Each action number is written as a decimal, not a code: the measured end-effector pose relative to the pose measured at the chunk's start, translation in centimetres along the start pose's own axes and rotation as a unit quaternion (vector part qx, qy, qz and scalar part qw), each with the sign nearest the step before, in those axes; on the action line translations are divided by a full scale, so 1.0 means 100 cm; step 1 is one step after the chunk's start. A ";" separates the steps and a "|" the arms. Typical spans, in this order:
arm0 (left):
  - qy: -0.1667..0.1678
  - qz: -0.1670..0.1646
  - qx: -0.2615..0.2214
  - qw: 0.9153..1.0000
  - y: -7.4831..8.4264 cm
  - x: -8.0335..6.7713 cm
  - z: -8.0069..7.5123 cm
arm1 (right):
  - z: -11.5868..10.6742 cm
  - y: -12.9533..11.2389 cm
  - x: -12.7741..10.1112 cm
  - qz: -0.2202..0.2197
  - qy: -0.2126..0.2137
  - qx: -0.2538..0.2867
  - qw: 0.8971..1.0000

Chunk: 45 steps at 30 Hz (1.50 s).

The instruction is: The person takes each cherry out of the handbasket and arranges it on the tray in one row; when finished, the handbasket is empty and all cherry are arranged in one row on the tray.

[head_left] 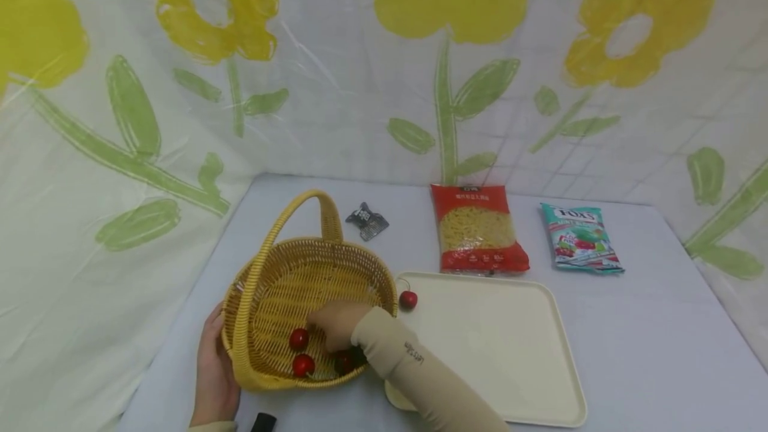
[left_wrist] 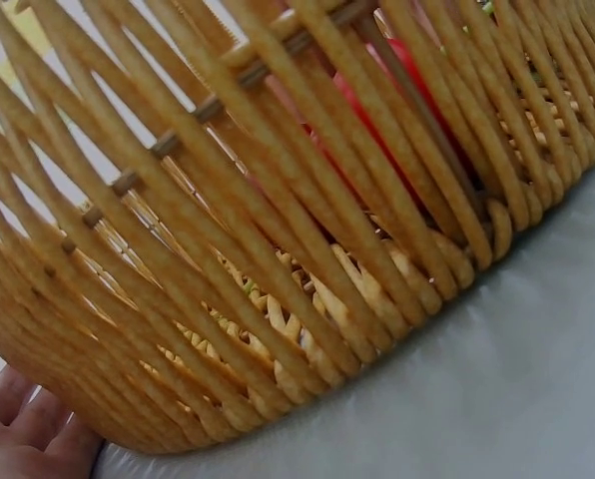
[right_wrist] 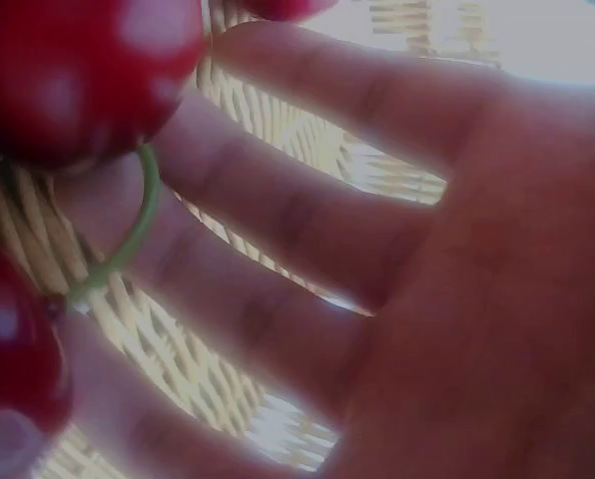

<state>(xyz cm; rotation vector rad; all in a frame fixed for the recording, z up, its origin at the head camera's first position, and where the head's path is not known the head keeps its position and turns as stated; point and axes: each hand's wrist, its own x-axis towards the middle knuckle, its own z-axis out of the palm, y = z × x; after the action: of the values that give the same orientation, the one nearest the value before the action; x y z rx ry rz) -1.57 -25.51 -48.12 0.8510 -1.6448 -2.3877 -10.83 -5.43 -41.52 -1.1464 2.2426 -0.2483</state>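
Note:
A yellow wicker basket (head_left: 294, 279) with a tall arched handle stands tilted toward the front left of the table. My left hand (head_left: 216, 369) rests against its outer left side, with fingers (left_wrist: 38, 424) along the weave low down in the left wrist view. Inside the basket, my right hand (head_left: 341, 324) reaches down among red cherries (head_left: 303, 365). Its fingers stretch out loosely in the right wrist view, the tips beside a cherry (right_wrist: 78, 80) with a curved green stem (right_wrist: 143, 215). Another cherry (right_wrist: 13, 369) lies close to the lower fingertips.
A cream tray (head_left: 498, 352) lies right of the basket, with one stemmed cherry (head_left: 408, 299) at its upper left corner. Behind are a red pasta bag (head_left: 477, 229), a teal candy bag (head_left: 581, 239) and a small dark packet (head_left: 367, 221). A black object (head_left: 264, 423) is at the front edge.

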 end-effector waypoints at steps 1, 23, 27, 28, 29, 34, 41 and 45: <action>-0.002 0.003 0.002 1.000 0.000 0.000 0.000 | 0.000 0.000 0.000 -0.001 -0.006 0.003 1.000; -0.012 0.010 -0.003 1.000 -0.004 0.005 0.000 | -0.042 0.046 -0.045 -0.031 0.114 0.164 0.979; -0.015 0.012 -0.005 1.000 -0.005 0.004 -0.001 | -0.037 0.066 -0.064 -0.024 0.174 0.234 0.956; -0.015 0.014 -0.004 1.000 -0.005 0.003 -0.001 | -0.034 0.072 -0.070 -0.020 0.191 0.258 0.947; -0.015 0.015 -0.004 1.000 -0.004 0.003 -0.002 | -0.032 0.077 -0.076 -0.014 0.210 0.281 0.936; -0.021 0.021 0.004 1.000 -0.001 0.000 -0.004 | -0.016 0.103 -0.107 0.052 0.273 0.364 0.889; -0.022 0.028 0.008 0.999 0.000 0.000 -0.001 | 0.011 0.123 -0.127 0.147 0.305 0.351 0.873; -0.031 0.023 -0.002 0.999 -0.001 0.001 -0.002 | 0.027 0.126 -0.123 0.194 0.312 0.304 0.879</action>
<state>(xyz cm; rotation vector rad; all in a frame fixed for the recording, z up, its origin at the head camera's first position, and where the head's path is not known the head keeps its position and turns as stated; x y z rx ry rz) -1.54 -25.70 -48.33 0.7376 -1.6622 -2.4081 -12.27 12.20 -43.69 -0.2737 2.5638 -1.1940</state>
